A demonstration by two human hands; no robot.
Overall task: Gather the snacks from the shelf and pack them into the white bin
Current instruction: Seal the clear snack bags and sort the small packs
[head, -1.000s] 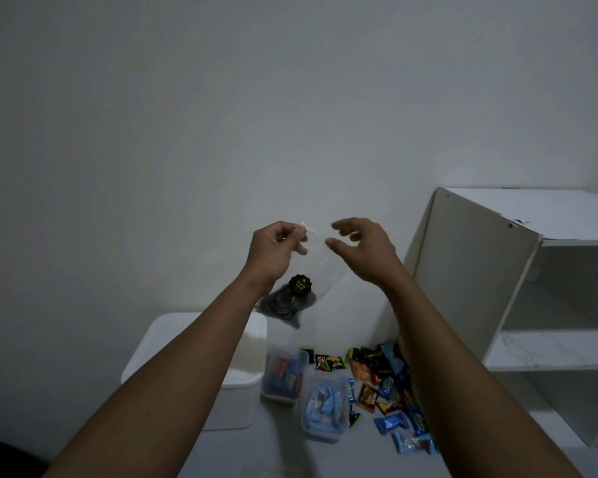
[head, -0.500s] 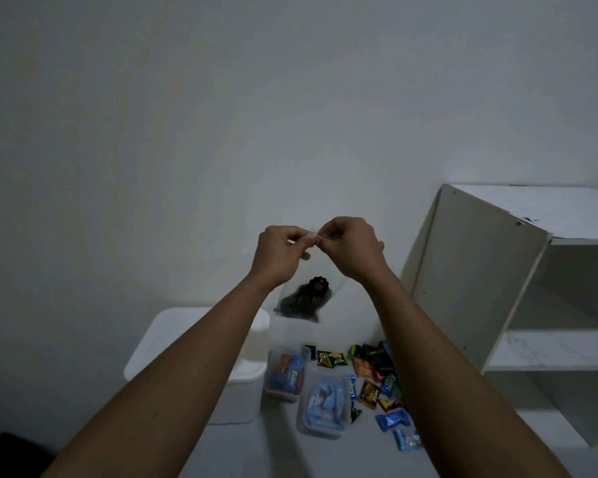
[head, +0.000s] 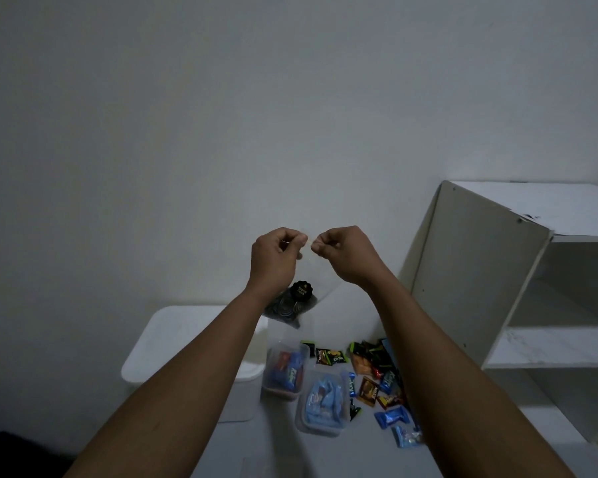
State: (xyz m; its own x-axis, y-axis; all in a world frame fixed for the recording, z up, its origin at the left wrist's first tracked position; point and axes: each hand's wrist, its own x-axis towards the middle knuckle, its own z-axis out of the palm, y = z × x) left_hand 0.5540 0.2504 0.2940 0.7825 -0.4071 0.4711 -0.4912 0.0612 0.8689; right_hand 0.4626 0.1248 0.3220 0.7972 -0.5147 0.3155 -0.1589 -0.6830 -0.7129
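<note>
A clear plastic bag [head: 299, 301] with dark round snacks at its bottom hangs in front of the wall. My left hand [head: 277, 257] and my right hand [head: 342, 251] both pinch its top edge, fingertips nearly touching. Below them on the floor stands the white bin [head: 173, 343], its lid on. Two clear tubs [head: 283, 372] [head: 323, 403] hold blue and red snack packs. Several loose wrapped snacks [head: 377, 377] lie scattered to their right. The white shelf [head: 518, 294] stands at the right with bare boards.
A plain white wall fills the upper view. The floor is pale and runs forward between my arms. A dark object [head: 11, 455] sits at the bottom left corner.
My right hand went from open beside the bag to pinching its top edge next to my left hand. The bag's top is now drawn together and the bag has swung slightly.
</note>
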